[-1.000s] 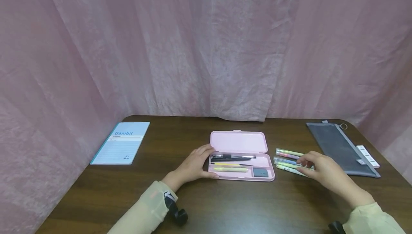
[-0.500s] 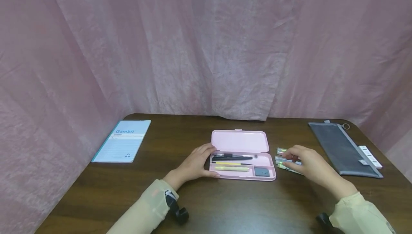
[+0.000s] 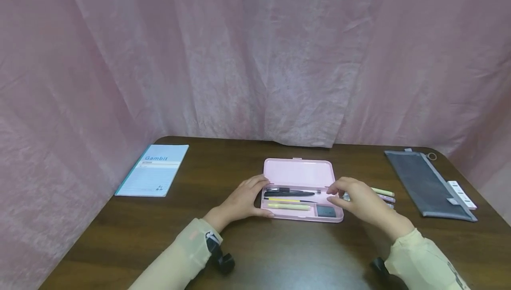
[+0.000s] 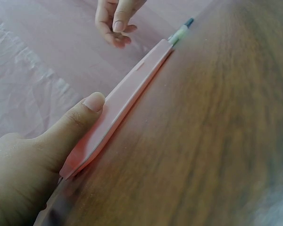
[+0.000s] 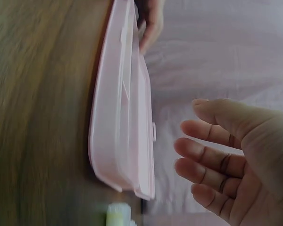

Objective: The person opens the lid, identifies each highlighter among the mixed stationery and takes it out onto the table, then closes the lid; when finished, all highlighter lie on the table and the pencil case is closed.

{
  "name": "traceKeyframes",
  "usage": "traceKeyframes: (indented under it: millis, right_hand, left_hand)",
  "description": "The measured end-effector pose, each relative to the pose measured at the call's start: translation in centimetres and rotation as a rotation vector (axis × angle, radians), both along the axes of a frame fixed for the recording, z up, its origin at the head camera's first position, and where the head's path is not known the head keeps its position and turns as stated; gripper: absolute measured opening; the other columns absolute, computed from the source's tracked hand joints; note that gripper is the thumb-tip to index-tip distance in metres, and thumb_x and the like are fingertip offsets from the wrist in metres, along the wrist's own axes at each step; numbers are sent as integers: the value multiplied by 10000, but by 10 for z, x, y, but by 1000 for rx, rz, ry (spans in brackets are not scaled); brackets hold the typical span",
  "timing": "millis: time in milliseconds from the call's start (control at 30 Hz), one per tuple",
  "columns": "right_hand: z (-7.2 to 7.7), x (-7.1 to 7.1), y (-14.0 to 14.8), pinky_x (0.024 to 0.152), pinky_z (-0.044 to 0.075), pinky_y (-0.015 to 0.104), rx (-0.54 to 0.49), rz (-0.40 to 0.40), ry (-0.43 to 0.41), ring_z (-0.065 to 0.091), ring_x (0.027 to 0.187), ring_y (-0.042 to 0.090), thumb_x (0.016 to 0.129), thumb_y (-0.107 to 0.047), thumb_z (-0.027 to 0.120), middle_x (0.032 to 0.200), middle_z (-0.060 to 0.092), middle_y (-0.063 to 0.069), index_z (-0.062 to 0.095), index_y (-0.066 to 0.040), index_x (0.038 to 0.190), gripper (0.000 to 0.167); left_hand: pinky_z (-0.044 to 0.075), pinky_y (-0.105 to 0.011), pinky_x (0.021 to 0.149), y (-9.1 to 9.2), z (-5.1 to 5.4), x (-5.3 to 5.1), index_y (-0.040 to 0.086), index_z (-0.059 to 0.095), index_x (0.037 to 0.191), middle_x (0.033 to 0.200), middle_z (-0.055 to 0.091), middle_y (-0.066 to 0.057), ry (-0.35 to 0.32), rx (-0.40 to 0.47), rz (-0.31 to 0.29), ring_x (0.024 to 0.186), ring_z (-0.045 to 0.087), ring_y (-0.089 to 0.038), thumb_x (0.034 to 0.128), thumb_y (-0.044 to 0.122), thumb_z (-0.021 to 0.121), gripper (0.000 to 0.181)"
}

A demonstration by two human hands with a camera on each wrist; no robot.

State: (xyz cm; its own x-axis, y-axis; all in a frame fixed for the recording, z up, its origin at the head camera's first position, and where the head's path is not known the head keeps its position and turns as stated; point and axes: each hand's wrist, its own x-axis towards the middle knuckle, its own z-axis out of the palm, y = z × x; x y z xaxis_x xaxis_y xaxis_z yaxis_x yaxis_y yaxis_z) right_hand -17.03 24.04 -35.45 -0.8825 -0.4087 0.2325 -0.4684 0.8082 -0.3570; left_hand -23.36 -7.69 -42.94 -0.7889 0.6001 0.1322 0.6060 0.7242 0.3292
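Observation:
A pink pencil case (image 3: pixel 299 173) lies with its lid raised, holding dark pens (image 3: pixel 289 193), a pale yellow marker (image 3: pixel 288 206) and a grey-blue eraser (image 3: pixel 325 211). My left hand (image 3: pixel 238 203) grips its left end, fingers at the back and thumb along the front; the left wrist view has that thumb (image 4: pixel 85 115) on the case wall. Over the case's right end hovers my right hand (image 3: pixel 357 199). The right wrist view finds its fingers (image 5: pixel 203 153) loosely bent, apart from the case and holding nothing. Several highlighters (image 3: pixel 383 191) lie right of the case, partly hidden behind that hand.
At the far left lies a light blue notebook (image 3: pixel 153 170). A grey zip pouch (image 3: pixel 425 183) rests at the right, beside a white boxy strip (image 3: pixel 462 194). Pink curtain (image 3: pixel 255 59) hangs behind the brown table (image 3: pixel 223 161).
My right hand has moved left from over the highlighters to the case's right end, uncovering the highlighters' right ends. My left hand has kept its place on the case.

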Motion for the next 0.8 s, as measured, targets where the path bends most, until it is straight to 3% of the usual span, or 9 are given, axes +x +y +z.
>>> traceKeyframes:
  millis: [167,500,800]
  right_hand:
    - [-6,-2,-9,680,497,271,3,28,-48,594,826,141,865,-224,701,902,666,-37,703,-122,961,141]
    - [-20,-7,-32,663,503,228,14,144,-36,593,768,87,864,-209,700,836,652,-82,707,-143,903,78]
    - [-27,-5,-44,602,463,202,110,157,95,501,647,7,817,-205,742,724,632,-94,733,-119,864,99]
  left_hand:
    - [302,-444,1174,4,0,-1,94,437,1426,1520,388,-73,12,3,-13,1420,348,-250,699,658,728,965]
    - [300,-429,1177,8,-2,-2,102,438,1427,1519,389,-63,12,0,-9,1423,344,-242,703,664,720,959]
    - [302,-444,1173,11,0,-1,88,441,1422,1519,390,-80,23,4,-20,1419,351,-256,699,649,733,961]
